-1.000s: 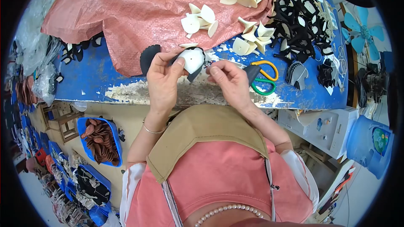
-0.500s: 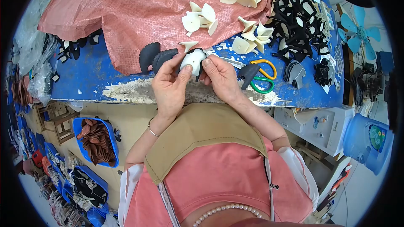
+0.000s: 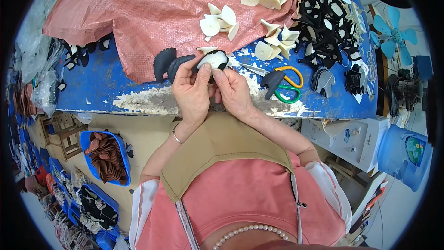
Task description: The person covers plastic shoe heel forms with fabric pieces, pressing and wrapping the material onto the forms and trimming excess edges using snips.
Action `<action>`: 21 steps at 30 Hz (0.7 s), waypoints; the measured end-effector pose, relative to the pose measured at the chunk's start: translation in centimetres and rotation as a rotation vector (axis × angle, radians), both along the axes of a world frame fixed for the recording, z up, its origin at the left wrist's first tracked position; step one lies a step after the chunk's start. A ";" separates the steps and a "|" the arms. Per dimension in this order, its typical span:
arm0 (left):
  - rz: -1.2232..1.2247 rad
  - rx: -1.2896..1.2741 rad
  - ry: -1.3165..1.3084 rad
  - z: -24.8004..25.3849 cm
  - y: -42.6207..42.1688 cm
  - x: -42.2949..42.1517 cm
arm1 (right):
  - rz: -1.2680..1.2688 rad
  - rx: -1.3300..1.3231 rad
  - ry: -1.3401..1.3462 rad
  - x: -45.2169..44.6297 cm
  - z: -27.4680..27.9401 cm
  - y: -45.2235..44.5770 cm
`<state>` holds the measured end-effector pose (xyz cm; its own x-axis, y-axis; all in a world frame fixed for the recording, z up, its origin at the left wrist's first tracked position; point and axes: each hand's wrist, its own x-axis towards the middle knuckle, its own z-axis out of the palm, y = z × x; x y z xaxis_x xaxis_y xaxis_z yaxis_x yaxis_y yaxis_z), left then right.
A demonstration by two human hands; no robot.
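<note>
Over the table's front edge I hold a white plastic shoe heel (image 3: 215,59) with a black leather cover wrapped partly round it. My left hand (image 3: 192,88) pinches it from the left, thumb on the white face. My right hand (image 3: 233,88) grips its lower right side, thumb against the black edge. Just behind it lies a cream heel (image 3: 206,50). Black curved covers (image 3: 163,63) rest left of my fingers. To the right are scissors (image 3: 290,83) with one yellow and one green handle, a black cover (image 3: 272,84) lying against them.
Cream heels (image 3: 220,21) lie on a pink woven sheet (image 3: 92,11) across the blue table (image 3: 92,95). A heap of black-covered heels (image 3: 330,23) sits at the back right. Brown pieces fill a blue bin (image 3: 128,166) on the floor. A blue fan (image 3: 396,34) stands at far right.
The heel has been tilted in my fingers, so its white face now looks wider and flatter. My right hand has shifted left, closer to my left hand.
</note>
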<state>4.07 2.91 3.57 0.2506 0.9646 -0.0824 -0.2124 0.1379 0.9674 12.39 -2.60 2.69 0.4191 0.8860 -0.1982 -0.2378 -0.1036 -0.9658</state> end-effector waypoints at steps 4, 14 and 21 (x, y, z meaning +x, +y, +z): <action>-0.057 0.006 0.007 0.0 -0.1 -0.2 | 0.053 -0.023 0.073 0.9 0.4 -0.1; -0.434 0.089 0.100 1.2 3.2 -2.9 | 0.218 -0.060 0.032 4.3 1.9 -1.9; -0.757 -0.004 0.315 2.5 4.1 -3.6 | 0.334 -0.074 0.073 4.0 2.4 -1.9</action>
<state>0.46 6.97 6.11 0.7980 0.5433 -0.2608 0.2211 0.1386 0.9654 16.37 -4.52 5.11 0.0908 0.9539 -0.2859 -0.2470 -0.2566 -0.9344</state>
